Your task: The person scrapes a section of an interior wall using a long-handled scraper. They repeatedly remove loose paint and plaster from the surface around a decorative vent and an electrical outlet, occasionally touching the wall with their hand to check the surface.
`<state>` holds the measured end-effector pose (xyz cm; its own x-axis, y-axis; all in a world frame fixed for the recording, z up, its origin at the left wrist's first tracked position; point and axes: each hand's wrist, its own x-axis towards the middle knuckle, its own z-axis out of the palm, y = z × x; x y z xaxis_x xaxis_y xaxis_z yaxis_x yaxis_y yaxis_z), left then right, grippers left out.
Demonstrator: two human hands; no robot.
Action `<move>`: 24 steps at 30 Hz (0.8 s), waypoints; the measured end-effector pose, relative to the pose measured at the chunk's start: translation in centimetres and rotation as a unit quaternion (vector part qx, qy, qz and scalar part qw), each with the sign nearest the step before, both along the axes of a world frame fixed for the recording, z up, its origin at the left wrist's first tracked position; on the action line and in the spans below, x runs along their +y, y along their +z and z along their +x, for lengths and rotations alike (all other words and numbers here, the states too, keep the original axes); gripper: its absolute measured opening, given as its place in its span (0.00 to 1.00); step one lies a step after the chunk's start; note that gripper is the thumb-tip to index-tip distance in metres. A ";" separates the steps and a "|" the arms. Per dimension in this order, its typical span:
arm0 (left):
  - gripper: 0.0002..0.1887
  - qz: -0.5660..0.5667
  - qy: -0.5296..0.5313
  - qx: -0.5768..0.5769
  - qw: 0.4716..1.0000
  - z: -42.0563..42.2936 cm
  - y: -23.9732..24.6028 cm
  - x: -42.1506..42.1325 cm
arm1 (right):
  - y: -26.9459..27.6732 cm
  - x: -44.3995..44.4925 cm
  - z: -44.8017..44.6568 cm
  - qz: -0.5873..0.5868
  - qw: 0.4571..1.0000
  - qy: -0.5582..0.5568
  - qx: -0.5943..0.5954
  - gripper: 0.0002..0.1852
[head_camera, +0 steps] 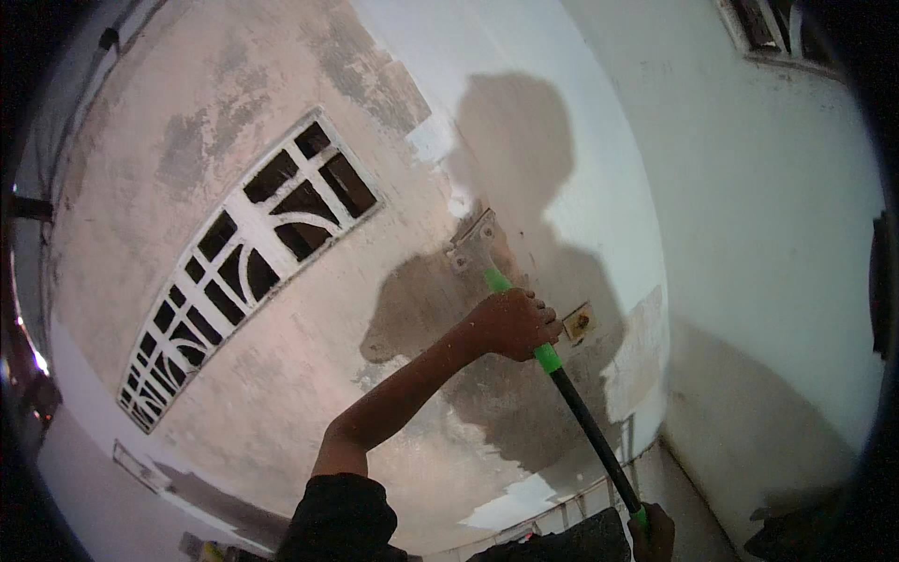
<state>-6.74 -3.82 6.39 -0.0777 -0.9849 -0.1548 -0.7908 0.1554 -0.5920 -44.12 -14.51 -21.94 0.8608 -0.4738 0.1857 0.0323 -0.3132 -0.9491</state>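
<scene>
My left hand is wrapped around the upper green grip of a long-handled scraper. Lower on the black shaft, my right hand grasps the green end near the bottom edge of the view. The scraper's wide metal blade, with bolts showing on its head, lies at the wall; whether its edge presses on the surface I cannot tell. Patches of pinkish and grey plaster show there beside white paint. My shadow falls over the blade and the wall around it.
A small square wall fitting with a rusty-looking centre is just right of my left hand. To the left, a white ventilation grille has dark openings. An adjoining pale wall meets this one at the right, with another grille high up.
</scene>
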 end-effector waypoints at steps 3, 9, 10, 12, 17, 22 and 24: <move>0.14 -0.001 -0.001 0.011 1.000 0.8 -0.9 0.2 | 1.2 0.1 0.4 0.012 1.000 -0.004 -0.009 0.17; 0.18 0.055 0.056 -0.009 0.997 1.1 0.1 0.2 | 1.9 0.8 1.7 0.057 0.997 -0.017 0.039 0.16; 0.18 0.057 0.056 -0.017 0.997 1.2 0.2 0.2 | 2.4 0.9 1.7 0.072 0.994 -0.013 0.080 0.16; 0.19 0.056 0.055 -0.023 0.997 1.8 -0.1 0.4 | 1.3 0.9 2.7 0.122 0.987 -0.016 0.102 0.15; 0.19 0.061 0.076 -0.019 0.995 2.2 -0.3 1.5 | 0.1 1.2 4.5 0.030 0.996 -0.009 0.084 0.13; 0.17 0.038 0.027 -0.009 0.999 3.0 -1.3 2.2 | -3.1 1.4 5.6 0.001 0.993 0.010 0.117 0.12; 0.17 0.037 0.027 -0.028 0.999 3.4 -1.7 2.4 | -2.1 1.4 6.1 0.026 0.993 0.014 0.115 0.12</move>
